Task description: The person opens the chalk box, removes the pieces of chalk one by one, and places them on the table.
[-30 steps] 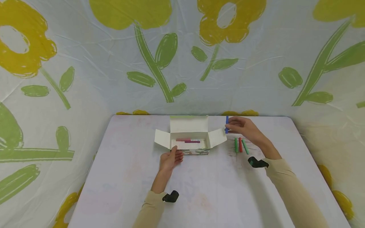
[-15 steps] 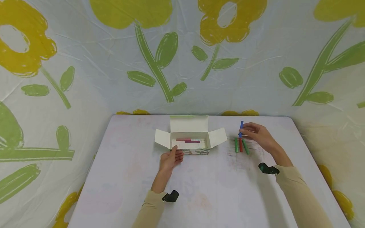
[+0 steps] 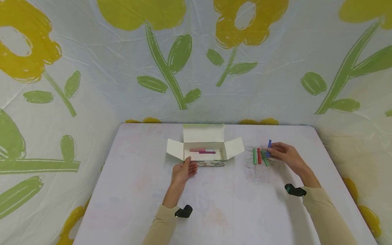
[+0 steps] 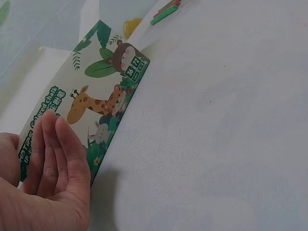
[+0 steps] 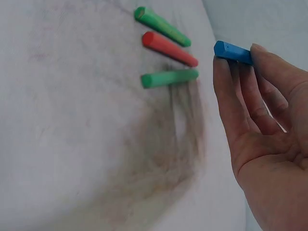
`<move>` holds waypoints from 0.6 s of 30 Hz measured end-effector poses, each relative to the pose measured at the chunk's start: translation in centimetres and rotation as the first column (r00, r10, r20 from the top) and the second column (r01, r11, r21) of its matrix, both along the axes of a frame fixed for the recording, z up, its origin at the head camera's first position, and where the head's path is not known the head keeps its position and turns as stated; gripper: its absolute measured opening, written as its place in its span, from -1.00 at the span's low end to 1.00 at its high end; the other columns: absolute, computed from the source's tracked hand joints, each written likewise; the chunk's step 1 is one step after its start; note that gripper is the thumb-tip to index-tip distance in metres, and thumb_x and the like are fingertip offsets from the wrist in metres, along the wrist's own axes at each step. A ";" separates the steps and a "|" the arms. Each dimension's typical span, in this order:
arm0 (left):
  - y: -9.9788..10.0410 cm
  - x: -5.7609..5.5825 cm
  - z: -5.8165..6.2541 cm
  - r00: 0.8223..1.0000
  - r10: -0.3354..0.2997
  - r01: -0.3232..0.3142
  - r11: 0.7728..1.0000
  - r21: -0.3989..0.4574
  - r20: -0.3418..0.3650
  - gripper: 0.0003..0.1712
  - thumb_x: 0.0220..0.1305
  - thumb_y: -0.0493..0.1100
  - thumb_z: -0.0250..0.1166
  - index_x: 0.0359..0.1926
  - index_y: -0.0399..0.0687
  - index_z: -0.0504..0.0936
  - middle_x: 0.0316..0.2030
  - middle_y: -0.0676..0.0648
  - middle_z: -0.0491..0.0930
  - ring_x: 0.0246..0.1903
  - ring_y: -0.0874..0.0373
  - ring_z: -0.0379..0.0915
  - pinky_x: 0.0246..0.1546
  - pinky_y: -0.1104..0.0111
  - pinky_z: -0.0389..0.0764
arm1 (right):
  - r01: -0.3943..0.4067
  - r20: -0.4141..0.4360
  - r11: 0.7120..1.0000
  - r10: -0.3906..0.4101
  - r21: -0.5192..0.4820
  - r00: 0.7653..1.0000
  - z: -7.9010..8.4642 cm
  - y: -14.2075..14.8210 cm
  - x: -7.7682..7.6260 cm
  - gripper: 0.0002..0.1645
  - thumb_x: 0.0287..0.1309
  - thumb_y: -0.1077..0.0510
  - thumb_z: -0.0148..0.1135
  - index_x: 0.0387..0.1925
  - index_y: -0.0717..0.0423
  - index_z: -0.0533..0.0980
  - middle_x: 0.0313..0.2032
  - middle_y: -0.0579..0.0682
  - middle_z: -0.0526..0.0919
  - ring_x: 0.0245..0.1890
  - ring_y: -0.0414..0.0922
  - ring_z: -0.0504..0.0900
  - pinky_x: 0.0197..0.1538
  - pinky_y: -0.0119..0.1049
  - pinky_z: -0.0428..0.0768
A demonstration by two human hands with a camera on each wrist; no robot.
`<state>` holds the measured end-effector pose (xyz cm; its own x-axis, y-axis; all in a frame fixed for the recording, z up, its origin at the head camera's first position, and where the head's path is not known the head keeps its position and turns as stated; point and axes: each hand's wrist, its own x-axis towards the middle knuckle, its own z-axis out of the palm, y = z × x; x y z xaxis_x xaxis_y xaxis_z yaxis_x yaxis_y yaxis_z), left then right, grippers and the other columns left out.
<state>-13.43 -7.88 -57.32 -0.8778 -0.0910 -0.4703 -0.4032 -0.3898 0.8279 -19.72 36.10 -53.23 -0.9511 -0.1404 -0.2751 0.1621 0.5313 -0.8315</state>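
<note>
Right of the open white cardboard chalk box [image 3: 203,133], the right hand [image 3: 287,153] pinches a blue, faceted chalk stick [image 5: 233,51] between thumb and fingertips, its upper end jutting clear. The left hand [image 3: 180,173], fingers fairly straight, touches the box's front. Only the left wrist view shows its printed giraffe [image 4: 83,106] clearly; only the head view, a pink chalk stick [image 3: 196,150] inside.

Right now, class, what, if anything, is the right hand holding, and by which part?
The right hand holds a blue chalk stick, pinched by its sides between the fingertips.
</note>
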 end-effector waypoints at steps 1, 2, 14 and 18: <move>0.0 0.0 0.0 1.000 0.000 0.000 1.000 0.000 0.000 -0.44 0.51 0.02 0.25 -0.12 -0.55 0.66 -0.35 -0.16 0.75 -0.40 0.20 0.68 -0.23 0.38 0.75 | 0.004 0.003 1.000 -0.004 0.005 1.000 -0.2 0.2 0.2 -0.19 0.46 -0.16 0.21 0.41 0.38 0.29 0.26 0.37 0.50 -0.10 -0.49 0.57 -0.05 -0.65 0.55; 0.0 0.0 0.0 1.000 0.000 0.000 1.000 0.000 0.001 -0.44 0.51 0.02 0.25 -0.12 -0.55 0.66 -0.36 -0.16 0.75 -0.40 0.20 0.68 -0.23 0.38 0.75 | 0.008 0.006 1.000 -0.008 0.007 1.000 -0.5 0.4 0.3 -0.19 0.46 -0.15 0.21 0.41 0.38 0.29 0.26 0.37 0.49 -0.10 -0.48 0.57 -0.05 -0.64 0.56; -0.1 0.0 0.0 1.000 -0.011 0.011 1.000 -0.001 -0.009 -0.42 0.51 0.02 0.25 -0.07 -0.58 0.63 -0.30 -0.21 0.75 -0.39 0.21 0.67 -0.22 0.38 0.75 | 0.037 -0.033 0.988 -0.033 0.148 0.999 -1.6 0.5 1.2 -0.30 0.43 -0.14 0.26 0.22 0.41 0.47 0.10 0.32 0.62 -0.13 -0.23 0.57 -0.17 -0.56 0.57; -0.1 0.0 0.1 1.000 -0.018 0.018 1.000 0.010 -0.012 -0.43 0.52 0.01 0.24 -0.05 -0.58 0.62 -0.30 -0.21 0.75 -0.40 0.23 0.66 -0.24 0.41 0.74 | 0.046 -0.058 0.985 -0.037 0.169 0.998 -1.7 0.0 1.0 -0.36 0.43 -0.04 0.29 0.18 0.47 0.47 -0.01 0.32 0.67 -0.18 -0.16 0.62 -0.23 -0.49 0.61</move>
